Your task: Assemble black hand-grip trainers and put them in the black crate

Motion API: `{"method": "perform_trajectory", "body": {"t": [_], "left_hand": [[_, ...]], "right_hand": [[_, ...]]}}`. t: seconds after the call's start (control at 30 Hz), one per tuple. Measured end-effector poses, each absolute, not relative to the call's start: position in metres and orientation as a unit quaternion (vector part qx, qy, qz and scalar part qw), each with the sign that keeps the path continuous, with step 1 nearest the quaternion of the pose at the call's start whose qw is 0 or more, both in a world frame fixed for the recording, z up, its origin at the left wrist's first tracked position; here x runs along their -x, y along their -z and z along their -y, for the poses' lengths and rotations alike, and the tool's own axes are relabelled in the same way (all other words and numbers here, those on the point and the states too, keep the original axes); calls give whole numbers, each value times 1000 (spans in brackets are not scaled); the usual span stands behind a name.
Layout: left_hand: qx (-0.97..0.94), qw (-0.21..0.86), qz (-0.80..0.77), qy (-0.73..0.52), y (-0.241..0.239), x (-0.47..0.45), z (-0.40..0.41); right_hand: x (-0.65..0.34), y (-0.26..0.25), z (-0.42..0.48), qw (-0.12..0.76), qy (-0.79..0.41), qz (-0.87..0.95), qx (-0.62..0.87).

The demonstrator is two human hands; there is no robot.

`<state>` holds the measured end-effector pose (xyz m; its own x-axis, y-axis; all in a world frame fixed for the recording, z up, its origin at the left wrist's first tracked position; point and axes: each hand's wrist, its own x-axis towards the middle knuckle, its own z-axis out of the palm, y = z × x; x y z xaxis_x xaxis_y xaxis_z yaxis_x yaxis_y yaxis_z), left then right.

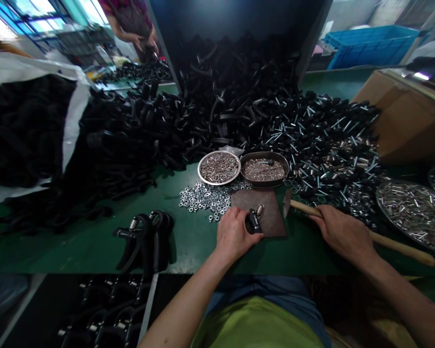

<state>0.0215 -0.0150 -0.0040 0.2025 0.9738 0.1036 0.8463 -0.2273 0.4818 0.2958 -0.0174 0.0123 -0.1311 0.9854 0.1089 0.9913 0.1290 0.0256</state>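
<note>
My left hand (pixel 235 236) is closed around a small black plastic clamp (pixel 254 221) and presses it against a dark flat pad (pixel 273 212). A short silvery metal cylinder (pixel 260 209) stands out at the clamp's far end. In my right hand (pixel 342 233) is a hammer (pixel 402 246), gripped by its wooden handle. The metal head rests low beside the pad's right edge, apart from the clamp. Loose hex nuts (pixel 206 199) are scattered beyond my left hand. On the left, black handle-like parts (pixel 141 241) with metal fittings stand together on the green table (pixel 192 246).
Small metal parts fill a round dish (pixel 219 183) and an oval tin (pixel 264 184). Black parts (pixel 235 116) and bolts (pixel 311 121) heap behind. A cardboard box (pixel 406 116), a metal-parts tray (pixel 416 237) and a blue crate (pixel 373 43) stand right. Another person (pixel 130 24) works beyond.
</note>
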Motion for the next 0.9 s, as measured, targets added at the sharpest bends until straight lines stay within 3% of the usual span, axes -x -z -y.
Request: {"method": "perform_trajectory", "body": {"t": [0.17, 0.37, 0.5, 0.53, 0.7, 0.9], "left_hand": [[-759, 158, -602, -189, 3, -22, 14], [-762, 155, -600, -187, 3, -22, 14], [-762, 156, -601, -183, 3, -21, 13], [-762, 156, -602, -182, 3, -21, 13], [-758, 162, -606, -181, 3, -22, 14], [-735, 190, -613, -218, 2, -21, 14]], "right_hand": [[-252, -54, 24, 221, -138, 765, 589], [-230, -55, 23, 108, -147, 820, 543], [-229, -66, 27, 273, -114, 788, 539], [-229, -64, 28, 279, -107, 788, 538], [-238, -27, 28, 79, -109, 805, 578], [-295, 10, 30, 90, 99, 762, 634]]}}
